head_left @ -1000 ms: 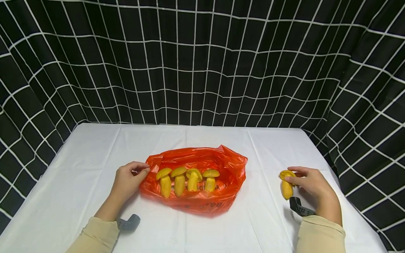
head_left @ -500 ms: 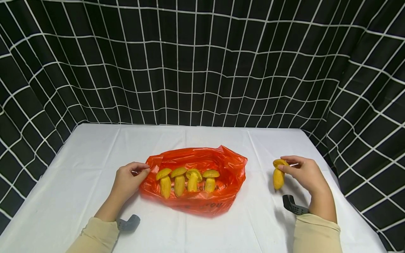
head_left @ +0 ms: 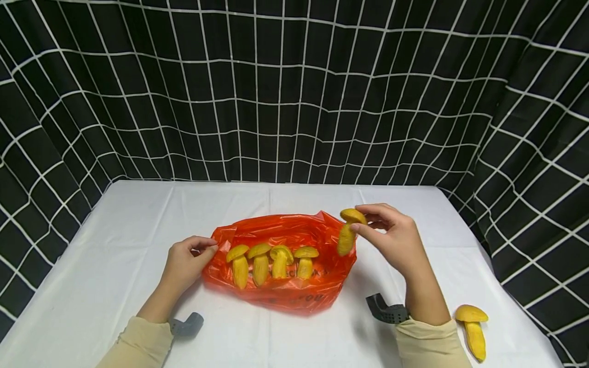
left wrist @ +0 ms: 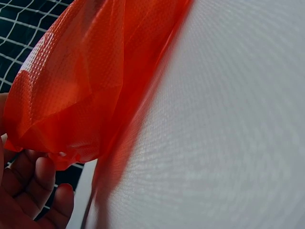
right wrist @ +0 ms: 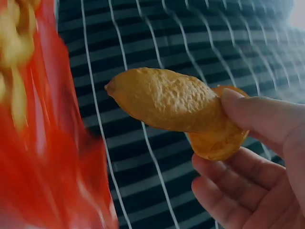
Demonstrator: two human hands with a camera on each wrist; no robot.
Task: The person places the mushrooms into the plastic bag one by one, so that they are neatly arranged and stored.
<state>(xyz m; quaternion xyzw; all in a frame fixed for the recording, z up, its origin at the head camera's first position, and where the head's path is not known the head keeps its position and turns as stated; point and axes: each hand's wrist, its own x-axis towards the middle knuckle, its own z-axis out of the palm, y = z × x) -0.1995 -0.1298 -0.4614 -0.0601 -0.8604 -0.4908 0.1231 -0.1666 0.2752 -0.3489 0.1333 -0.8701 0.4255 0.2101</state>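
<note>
A red plastic bag (head_left: 280, 296) lies spread with its mouth open on the white table. Inside it, several yellow mushrooms stand side by side in a row, among them a left-end mushroom (head_left: 240, 268) and a right-end mushroom (head_left: 306, 263). My left hand (head_left: 186, 260) pinches the bag's left edge; the left wrist view shows the red film (left wrist: 71, 109) at the fingers. With thumb and fingers my right hand (head_left: 391, 235) holds another yellow mushroom (right wrist: 167, 100) near its cap, stem hanging down, over the bag's right rim.
One more yellow mushroom (head_left: 473, 329) lies on the white tablecloth (head_left: 138, 220) at the right, beside my right sleeve (head_left: 430, 345). A black curtain with white grid lines (head_left: 294, 102) surrounds the table at the back and sides.
My right hand has carried its mushroom leftward and up, from the table's right side to the bag's right rim. The lone mushroom at right has come into view. My left hand stays put.
</note>
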